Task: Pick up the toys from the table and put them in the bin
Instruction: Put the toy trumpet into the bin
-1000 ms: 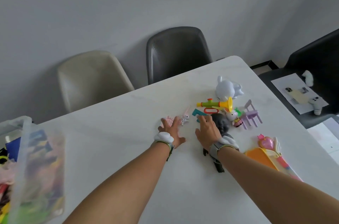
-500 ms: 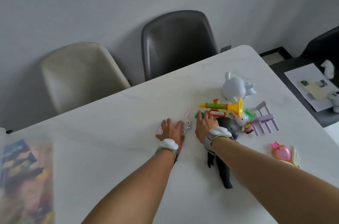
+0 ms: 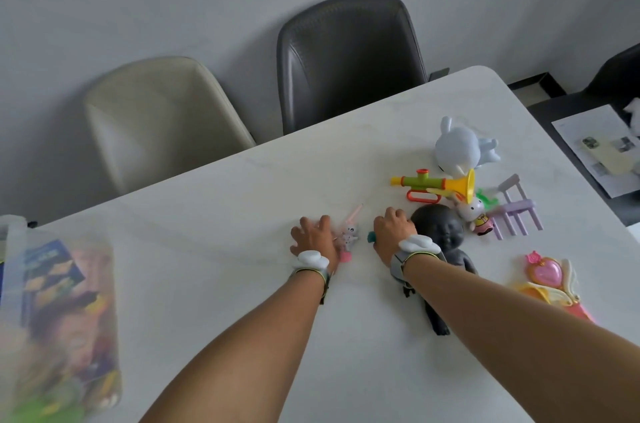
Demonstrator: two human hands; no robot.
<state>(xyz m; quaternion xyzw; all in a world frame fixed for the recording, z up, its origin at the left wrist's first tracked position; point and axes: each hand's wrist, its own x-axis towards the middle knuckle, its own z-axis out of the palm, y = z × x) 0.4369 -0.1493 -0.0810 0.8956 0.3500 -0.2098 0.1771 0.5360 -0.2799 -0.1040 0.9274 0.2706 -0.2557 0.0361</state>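
Observation:
Toys lie on the white table [image 3: 221,249]. My left hand [image 3: 313,237] rests fingers-down over a small pink toy [image 3: 344,256], gripping it; only its edge shows under the palm. A tiny pink bunny figure [image 3: 349,234] stands just right of that hand. My right hand [image 3: 391,232] curls over a teal toy [image 3: 371,236], mostly hidden. A black doll [image 3: 441,232] lies beside and under my right wrist. The clear bin [image 3: 59,318], with several toys inside, stands at the left edge.
Further right lie a white rabbit [image 3: 457,149], a yellow-green trumpet [image 3: 436,183], a small bunny figure [image 3: 474,218], a purple toy chair [image 3: 516,211] and a pink heart wand [image 3: 547,273]. A beige chair [image 3: 156,117] and a dark chair [image 3: 349,59] stand behind the table.
My left hand slid forward onto the pink toy and curled over it. My right hand moved forward off the doll's head and closed over the teal toy.

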